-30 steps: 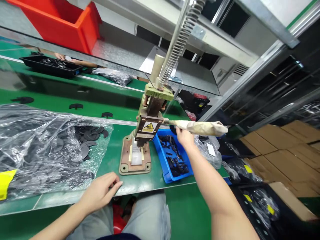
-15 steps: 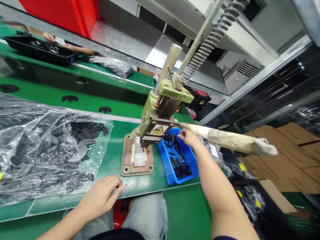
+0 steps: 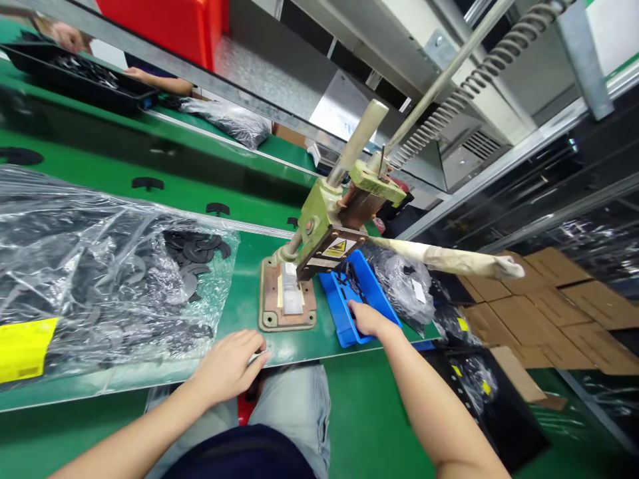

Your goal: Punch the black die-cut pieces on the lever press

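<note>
My right hand (image 3: 368,319) is down inside the blue bin (image 3: 341,322), among small black parts (image 3: 353,279). Its fingers are bent together at the parts, and what they pinch is hidden. My left hand (image 3: 233,364) rests at the front edge of the green bench, fingers loosely curled and the thumb apart, with nothing visible in it. Between my hands stands a green hand press (image 3: 319,219) with a warning label. On its base plate (image 3: 268,313) sits a clear, pale block (image 3: 292,301). The press handle (image 3: 444,258), wrapped in pale material, sticks out to the right above the bin.
A clear plastic bag (image 3: 100,279) with flat black curved pieces (image 3: 192,253) covers the left of the bench. Black pieces (image 3: 148,183) lie on the green strip behind. Another person's hands work near a black tray (image 3: 74,83). Cardboard boxes (image 3: 524,299) stand at right.
My right hand has moved from beside the press handle, over the bin's back, down and nearer into the bin. My left hand stays at the bench edge. The camera view has shifted.
</note>
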The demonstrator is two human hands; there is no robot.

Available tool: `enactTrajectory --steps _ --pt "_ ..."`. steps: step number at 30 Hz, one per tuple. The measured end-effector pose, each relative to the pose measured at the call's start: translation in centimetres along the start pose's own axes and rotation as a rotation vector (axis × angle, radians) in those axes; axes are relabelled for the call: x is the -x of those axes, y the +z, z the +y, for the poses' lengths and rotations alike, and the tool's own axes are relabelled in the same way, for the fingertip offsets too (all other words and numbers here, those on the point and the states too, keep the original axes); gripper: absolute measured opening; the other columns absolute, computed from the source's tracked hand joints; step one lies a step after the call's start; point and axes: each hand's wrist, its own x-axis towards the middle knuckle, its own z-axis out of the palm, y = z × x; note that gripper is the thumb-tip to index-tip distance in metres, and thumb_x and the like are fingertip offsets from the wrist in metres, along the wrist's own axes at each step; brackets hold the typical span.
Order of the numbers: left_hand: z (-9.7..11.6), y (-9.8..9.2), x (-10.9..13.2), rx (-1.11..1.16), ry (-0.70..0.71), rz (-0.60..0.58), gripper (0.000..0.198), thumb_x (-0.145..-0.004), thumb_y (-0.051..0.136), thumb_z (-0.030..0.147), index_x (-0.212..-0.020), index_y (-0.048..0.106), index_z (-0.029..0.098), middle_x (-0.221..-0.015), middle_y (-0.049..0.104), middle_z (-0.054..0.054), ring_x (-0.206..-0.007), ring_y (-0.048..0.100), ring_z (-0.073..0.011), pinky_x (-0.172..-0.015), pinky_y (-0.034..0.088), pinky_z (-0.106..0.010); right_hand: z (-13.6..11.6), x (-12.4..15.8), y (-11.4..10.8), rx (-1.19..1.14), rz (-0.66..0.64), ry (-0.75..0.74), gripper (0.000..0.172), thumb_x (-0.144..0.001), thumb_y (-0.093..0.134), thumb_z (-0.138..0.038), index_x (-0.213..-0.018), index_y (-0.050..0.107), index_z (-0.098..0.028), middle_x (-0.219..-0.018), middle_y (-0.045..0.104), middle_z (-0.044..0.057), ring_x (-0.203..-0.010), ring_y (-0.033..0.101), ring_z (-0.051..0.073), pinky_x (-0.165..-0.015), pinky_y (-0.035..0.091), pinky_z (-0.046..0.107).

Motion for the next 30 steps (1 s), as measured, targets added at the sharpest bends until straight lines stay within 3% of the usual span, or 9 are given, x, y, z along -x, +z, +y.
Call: enactTrajectory --steps 6,12,16,19,22,25,30 --pt "0.0 0.0 0.2 -0.014 0.025 0.021 0.025 -0.108 0.046 0.038 -0.095 0.059 0.022 -0.09 0.067 -0.005 -0.087 0.063 -0.0243 -0.08 0.045 -0.037 0.2 1.3 -0.3 -0.078 0.175 0.069 0.041 -0.098 0.065 -0.046 -0.129 0.063 -0.019 -0.131 0.067 0.009 -0.115 0.067 0.021 -0.099 0.06 0.045" --pt "0.1 -0.3 0.3 0.001 0.031 0.048 0.028 -0.108 0.044 0.039 -0.094 0.06 0.021 -0.091 0.068 -0.005 -0.088 0.064 -0.0242 -0.081 0.046 -0.037 -0.1 4.0 -0.9 -0.198 0.438 0.103 0.039 -0.098 0.064 -0.047 -0.124 0.065 -0.018 -0.125 0.069 0.008 -0.109 0.068 0.019 -0.097 0.061 0.043" --pt "-0.2 -0.1 0.4 0.072 0.013 0.084 0.03 -0.106 0.048 0.041 -0.088 0.062 0.021 -0.085 0.067 -0.004 -0.083 0.063 -0.0222 -0.077 0.046 -0.034 -1.9 6.5 -0.9 -0.321 0.683 0.009 0.034 -0.102 0.055 -0.045 -0.117 0.067 -0.018 -0.111 0.073 0.008 -0.098 0.069 0.018 -0.097 0.058 0.043" --pt "0.3 -0.6 0.4 0.241 -0.073 0.13 0.026 -0.103 0.051 0.041 -0.093 0.065 0.021 -0.086 0.067 -0.002 -0.076 0.061 -0.0182 -0.072 0.047 -0.031 -4.6 8.6 0.4 -0.441 0.843 -0.166 0.036 -0.102 0.047 -0.044 -0.118 0.068 -0.019 -0.113 0.075 0.011 -0.098 0.07 0.021 -0.097 0.058 0.043" --pt "2.5 -1.9 0.6 0.394 -0.145 0.219 0.027 -0.101 0.057 0.045 -0.106 0.066 0.021 -0.09 0.067 -0.002 -0.07 0.061 -0.0151 -0.068 0.048 -0.029 -8.1 11.0 2.8 -0.553 0.908 -0.372 0.032 -0.101 0.051 -0.044 -0.116 0.07 -0.022 -0.114 0.075 0.009 -0.101 0.071 0.021 -0.094 0.059 0.04" --pt "5.9 -3.3 1.3 0.451 -0.09 0.258 0.03 -0.098 0.063 0.044 -0.118 0.066 0.021 -0.101 0.068 -0.005 -0.078 0.065 -0.0154 -0.069 0.051 -0.028 -11.3 13.3 5.3 -0.637 0.916 -0.547 0.023 -0.1 0.056 -0.037 -0.114 0.071 -0.026 -0.111 0.075 0.007 -0.103 0.071 0.02 -0.095 0.058 0.039" --pt "10.2 -3.7 2.7 0.457 0.004 0.232 0.029 -0.098 0.066 0.038 -0.122 0.065 0.022 -0.108 0.069 -0.006 -0.081 0.067 -0.0151 -0.078 0.056 -0.03 -13.7 15.6 7.7 -0.707 0.906 -0.735 0.023 -0.097 0.062 -0.026 -0.118 0.072 -0.029 -0.112 0.076 0.006 -0.109 0.07 0.022 -0.099 0.057 0.042"
